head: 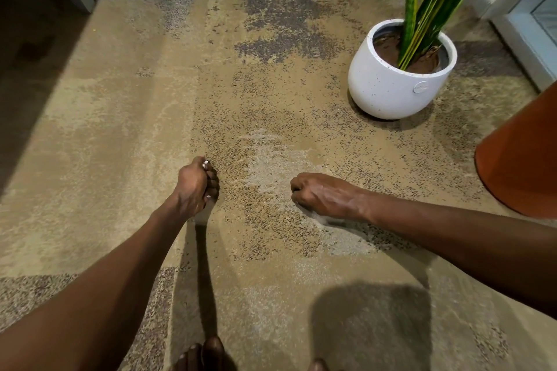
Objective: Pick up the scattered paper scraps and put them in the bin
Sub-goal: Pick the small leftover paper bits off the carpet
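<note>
Head view: left hand [197,187] grips paper scraps [205,214]; right hand [313,194] fisted (contents hidden); carpet [120,129] shows no scraps.

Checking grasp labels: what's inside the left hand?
A pale paper scrap sticks out below the left hand, whose fingers curl round it. The part inside the fist is hidden, so any further scraps there can't be seen.

Floor [126,117]: short-pile carpet, matt and coarse, mottled tan with grey flecks. Plant pot [388,84]: smooth, faintly speckled white ceramic-looking body holding stiff, glossy leaves [422,9]. Orange cone-shaped object [524,156]: smooth, matt surface.
</note>
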